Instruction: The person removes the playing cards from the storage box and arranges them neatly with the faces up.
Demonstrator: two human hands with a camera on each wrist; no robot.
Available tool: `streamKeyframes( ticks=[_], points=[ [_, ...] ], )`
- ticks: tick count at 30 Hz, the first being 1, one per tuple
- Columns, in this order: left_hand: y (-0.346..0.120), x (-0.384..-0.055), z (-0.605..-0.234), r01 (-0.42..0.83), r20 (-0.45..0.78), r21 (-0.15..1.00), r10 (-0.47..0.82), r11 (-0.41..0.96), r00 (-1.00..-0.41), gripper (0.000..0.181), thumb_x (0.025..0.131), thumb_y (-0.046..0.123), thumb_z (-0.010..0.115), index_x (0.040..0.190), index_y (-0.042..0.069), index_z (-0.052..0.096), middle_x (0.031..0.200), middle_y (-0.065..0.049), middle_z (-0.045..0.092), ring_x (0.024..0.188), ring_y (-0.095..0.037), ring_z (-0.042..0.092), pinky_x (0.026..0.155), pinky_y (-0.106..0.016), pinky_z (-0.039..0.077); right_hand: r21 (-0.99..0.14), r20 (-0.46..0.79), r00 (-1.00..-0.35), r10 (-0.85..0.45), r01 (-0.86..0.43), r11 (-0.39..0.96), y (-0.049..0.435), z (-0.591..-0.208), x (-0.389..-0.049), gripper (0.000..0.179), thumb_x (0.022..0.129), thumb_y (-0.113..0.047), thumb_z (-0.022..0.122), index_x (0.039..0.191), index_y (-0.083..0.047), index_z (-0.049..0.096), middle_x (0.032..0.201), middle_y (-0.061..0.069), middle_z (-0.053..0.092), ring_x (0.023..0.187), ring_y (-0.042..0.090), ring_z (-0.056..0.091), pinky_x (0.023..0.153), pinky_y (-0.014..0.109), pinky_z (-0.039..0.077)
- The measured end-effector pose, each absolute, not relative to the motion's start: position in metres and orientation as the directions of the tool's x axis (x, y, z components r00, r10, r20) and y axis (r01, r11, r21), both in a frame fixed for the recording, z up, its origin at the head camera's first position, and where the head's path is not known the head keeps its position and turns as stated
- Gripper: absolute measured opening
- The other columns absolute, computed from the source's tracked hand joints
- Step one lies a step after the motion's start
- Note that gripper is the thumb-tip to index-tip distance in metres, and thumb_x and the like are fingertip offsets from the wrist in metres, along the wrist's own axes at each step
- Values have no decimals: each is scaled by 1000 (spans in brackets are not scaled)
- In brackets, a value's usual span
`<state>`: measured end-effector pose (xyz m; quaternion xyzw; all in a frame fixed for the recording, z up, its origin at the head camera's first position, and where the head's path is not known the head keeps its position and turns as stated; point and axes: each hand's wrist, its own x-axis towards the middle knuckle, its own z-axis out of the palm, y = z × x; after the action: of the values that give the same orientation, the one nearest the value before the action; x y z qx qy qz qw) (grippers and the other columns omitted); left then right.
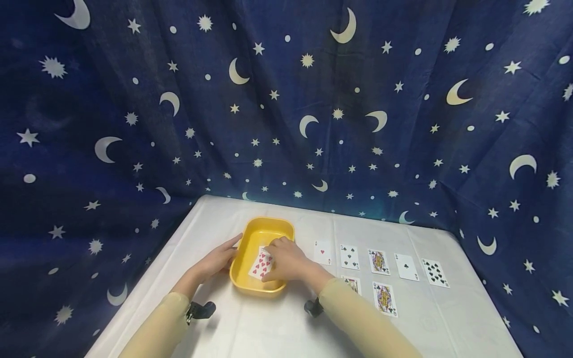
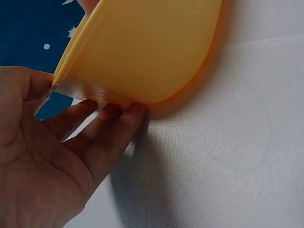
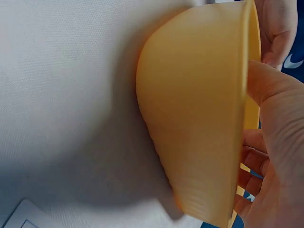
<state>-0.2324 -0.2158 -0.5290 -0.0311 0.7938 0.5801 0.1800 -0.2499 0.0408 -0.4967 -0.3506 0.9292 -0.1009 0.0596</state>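
A yellow plastic tub (image 1: 243, 288) stands on the white cloth. Along its left side, my left hand (image 1: 217, 259) touches the outer wall, its fingers mostly extended. In the left wrist view, several fingertips (image 2: 137, 110) meet the wall low down and another digit lies at the rim. My right hand (image 1: 288, 259) reaches over the right rim into the tub. Inside, a playing card with red hearts (image 1: 258, 268) shows between its thumb and fingers, part of it covered by the hand. The right wrist view shows those fingers bent behind the tub wall (image 3: 194, 104).
Right of the tub, several face-up cards form a row, from an ace of hearts (image 1: 322, 252) to a spades card (image 1: 435, 273). Below them lie two face cards, one a queen (image 1: 385, 299); the right sleeve (image 1: 353, 313) overlaps the other. A dark blue curtain (image 1: 286, 124) hangs behind.
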Motion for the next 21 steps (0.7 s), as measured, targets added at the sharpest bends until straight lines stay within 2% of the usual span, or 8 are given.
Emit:
streamKeyframes(
  ticks=[5, 9, 14, 21],
  points=[
    [-217, -233, -529, -260, -329, 910, 180, 321, -927, 59, 106, 25, 46, 163, 32, 30, 155, -19, 44, 117, -29, 61, 93, -47, 56, -170, -51, -749, -660, -645, 745, 34, -504, -252, 82, 74, -63, 82, 136, -12, 65, 120, -2, 59, 109, 17, 46, 102, 32, 40],
    [-217, -234, -530, -255, -321, 917, 186, 307, -929, 60, 106, 25, 46, 163, 31, 30, 153, -19, 46, 114, -28, 62, 91, -47, 57, -119, -53, -751, -658, -649, 751, 30, -508, -253, 79, 72, -66, 82, 129, -13, 68, 111, -3, 57, 102, 16, 45, 95, 31, 42],
    [-216, -233, -530, -248, -312, 924, 198, 290, -929, 60, 106, 25, 47, 163, 30, 30, 152, -19, 47, 113, -27, 63, 91, -46, 57, -70, -83, -771, -631, -628, 775, 24, -509, -253, 81, 72, -69, 80, 128, -12, 68, 110, -2, 56, 102, 18, 44, 100, 35, 41],
    [-216, -233, -529, -247, -307, 927, 191, 283, -932, 60, 105, 24, 47, 163, 30, 31, 151, -18, 49, 114, -27, 63, 91, -46, 57, -64, -119, -798, -591, -587, 807, 19, -507, -253, 85, 71, -72, 80, 131, -12, 68, 110, -1, 57, 105, 19, 43, 106, 38, 37]
  ],
)
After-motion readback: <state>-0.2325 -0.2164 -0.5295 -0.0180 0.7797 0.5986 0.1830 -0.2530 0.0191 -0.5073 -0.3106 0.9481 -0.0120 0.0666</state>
